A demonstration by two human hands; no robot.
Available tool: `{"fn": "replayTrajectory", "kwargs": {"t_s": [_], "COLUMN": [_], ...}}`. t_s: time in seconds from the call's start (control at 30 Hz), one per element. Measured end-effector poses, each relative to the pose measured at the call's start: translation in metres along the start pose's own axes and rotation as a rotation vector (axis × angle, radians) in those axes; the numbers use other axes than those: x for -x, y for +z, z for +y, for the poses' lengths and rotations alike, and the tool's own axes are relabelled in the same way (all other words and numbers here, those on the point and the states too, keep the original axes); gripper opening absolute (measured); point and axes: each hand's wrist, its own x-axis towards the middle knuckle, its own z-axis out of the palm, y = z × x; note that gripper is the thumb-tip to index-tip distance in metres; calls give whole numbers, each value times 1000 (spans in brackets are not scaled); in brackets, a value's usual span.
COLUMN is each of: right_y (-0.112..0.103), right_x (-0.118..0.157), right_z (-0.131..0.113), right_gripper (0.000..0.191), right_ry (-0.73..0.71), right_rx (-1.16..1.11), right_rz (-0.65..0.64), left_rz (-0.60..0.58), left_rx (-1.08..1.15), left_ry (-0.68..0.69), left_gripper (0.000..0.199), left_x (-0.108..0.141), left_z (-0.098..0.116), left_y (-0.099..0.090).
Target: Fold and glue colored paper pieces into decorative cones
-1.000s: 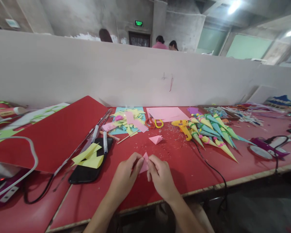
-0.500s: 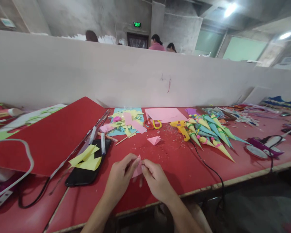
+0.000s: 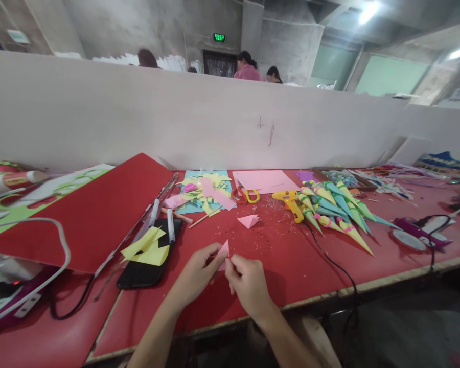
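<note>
Between my two hands is a small folded piece of pink paper (image 3: 224,250), its pointed tip facing up and away. My left hand (image 3: 201,271) pinches it from the left side. My right hand (image 3: 248,280) is closed at its right edge, the fingertips pressed on the paper. Part of the paper is hidden behind the fingers. Just beyond my hands, another folded pink paper piece (image 3: 248,221) rests on the red table (image 3: 291,271).
A yellow glue gun (image 3: 289,203) lies right of centre, its cord running off the front edge. Beside it are several paper cones (image 3: 341,204). Scissors (image 3: 252,196), paper scraps (image 3: 205,189) and pink sheets (image 3: 266,181) lie farther back. Left is a black phone (image 3: 145,273) under yellow paper strips.
The view has shifted slightly, so things sit a little farther right. My right fingers have curled in more, and less of the pink paper shows below the fingers.
</note>
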Motion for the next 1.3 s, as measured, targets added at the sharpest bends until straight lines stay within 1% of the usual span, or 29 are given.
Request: {"fn": "replayTrajectory", "kwargs": {"t_s": [0.1,0.17,0.23,0.3,0.37,0.4,0.43,0.5,0.53,0.6,0.67,0.8,0.93,1.0,1.1,1.2,1.3], "right_y": [1,0,-3,-10,-18,-22,-24,-24,-22,-12,3,30,45,46,43,32,17], "right_x": [1,1,-1,-9,-25,-36,-48,-76,-89,-111,-127,-140,-146,-148,-150,-151,-152], "right_z": [-4,-7,-10,-14,-20,-22,-25,-27,-28,-25,-19,-5,2,4,8,12,9], "right_gripper": [36,35,34,33,28,22,19,22,26,32,31,27,28,28,25,22,21], "right_ry": [-17,-40,-71,-94,-106,-121,-150,-218,-226,-205,-214,-239,-284,-318,-364,-385,-401], "right_rx": [-66,-61,-19,37,108,152,207,420,580,680,752,830,834,815,765,695,603], "right_rz": [-29,-47,-68,-67,-47,-64,-94,-201,-256,-275,-292,-361,-390,-387,-371,-322,-251], "left_rz": [21,33,88,179,275,316,352,386,385,368,344,339,367,367,374,378,344], "left_rx": [71,112,142,191,291,346,394,444,451,452,452,413,366,359,362,401,453], "left_ry": [26,17,-12,-32,-29,-20,-11,-2,-2,-6,-8,6,-30,-49,-55,-36,2], "left_gripper": [26,26,27,24,21,21,22,24,24,24,24,19,18,18,20,22,24], "left_x": [-1,-1,-1,-2,-3,-4,-5,-7,-8,-8,-8,-5,-3,-2,-2,-1,-1], "left_z": [-2,-2,-1,-1,-2,-4,-5,-9,-10,-12,-11,-6,1,4,5,5,7], "left_y": [-2,-4,-7,-9,-10,-9,-9,-9,-8,-8,-7,-7,-7,-7,-7,-7,-4]}}
